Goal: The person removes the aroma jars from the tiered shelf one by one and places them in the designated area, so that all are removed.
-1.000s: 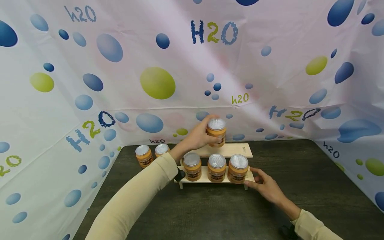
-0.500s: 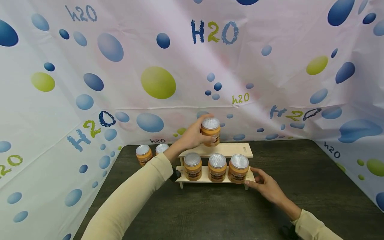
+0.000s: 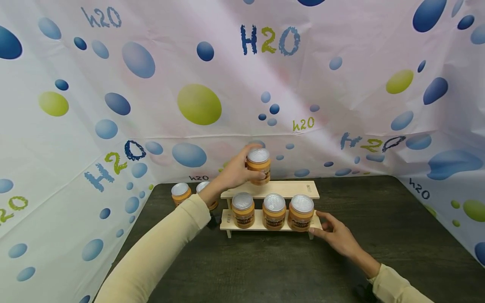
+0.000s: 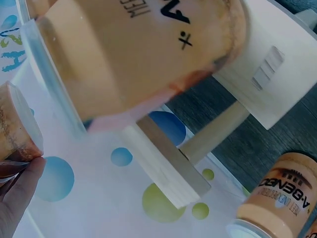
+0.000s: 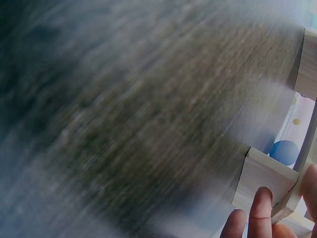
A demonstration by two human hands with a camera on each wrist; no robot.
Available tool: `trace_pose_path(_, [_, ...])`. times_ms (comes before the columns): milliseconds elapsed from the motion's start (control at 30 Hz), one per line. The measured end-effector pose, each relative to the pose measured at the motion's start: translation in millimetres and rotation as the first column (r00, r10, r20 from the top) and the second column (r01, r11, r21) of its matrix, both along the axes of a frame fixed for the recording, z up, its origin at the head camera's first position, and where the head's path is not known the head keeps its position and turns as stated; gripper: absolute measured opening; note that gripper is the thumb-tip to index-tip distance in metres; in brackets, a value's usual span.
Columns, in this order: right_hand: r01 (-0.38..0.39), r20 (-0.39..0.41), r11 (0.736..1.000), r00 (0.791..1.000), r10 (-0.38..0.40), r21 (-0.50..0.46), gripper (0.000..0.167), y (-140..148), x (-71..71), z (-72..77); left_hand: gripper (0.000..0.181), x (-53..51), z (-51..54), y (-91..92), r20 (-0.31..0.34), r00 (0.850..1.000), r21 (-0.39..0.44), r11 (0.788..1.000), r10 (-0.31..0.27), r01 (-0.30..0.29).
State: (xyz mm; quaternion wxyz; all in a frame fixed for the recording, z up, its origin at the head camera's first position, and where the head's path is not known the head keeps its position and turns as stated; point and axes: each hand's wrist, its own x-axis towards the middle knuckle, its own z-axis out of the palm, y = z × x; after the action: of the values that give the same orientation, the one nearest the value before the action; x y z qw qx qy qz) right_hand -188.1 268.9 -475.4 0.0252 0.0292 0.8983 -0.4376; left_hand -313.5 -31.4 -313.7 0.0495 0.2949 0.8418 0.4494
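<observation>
The left hand (image 3: 238, 171) grasps a jar (image 3: 262, 173) at the upper shelf (image 3: 291, 190), contact unclear; the right hand (image 3: 338, 238) grips the end of the lower shelf (image 3: 258, 220). Release too far back could tip the jar off.

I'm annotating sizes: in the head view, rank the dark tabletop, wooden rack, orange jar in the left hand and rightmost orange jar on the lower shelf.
1. Dark tabletop
2. Wooden rack
3. Held orange jar and rightmost lower jar: too alike to rank, since the latter seems nearer the camera.
</observation>
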Motion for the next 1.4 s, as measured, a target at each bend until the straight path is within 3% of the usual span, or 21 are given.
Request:
trace_pose_path(267, [0.000,-0.003,1.000,1.000,0.000,0.006,0.077,0,0.4,0.7,0.083,1.9,3.2,-10.1,-0.021,1.000,-0.004,1.000,0.015,-0.015])
trace_pose_path(767, [-0.003,-0.005,1.000,1.000,0.003,-0.004,0.075,-1,2.7,2.5,0.085,2.4,1.9,-22.0,-0.001,1.000,0.015,1.000,0.005,-0.005])
trace_pose_path(1100, [-0.006,0.003,1.000,1.000,0.006,0.002,0.076,0,1.8,4.0,0.084,6.0,3.5,-35.4,0.025,0.999,0.026,0.999,0.038,-0.038])
trace_pose_path(1400, [-0.004,0.012,1.000,1.000,0.004,0.008,0.077,1,1.1,3.3,0.085,7.8,5.5,-49.6,0.007,0.998,0.003,0.998,0.057,-0.057])
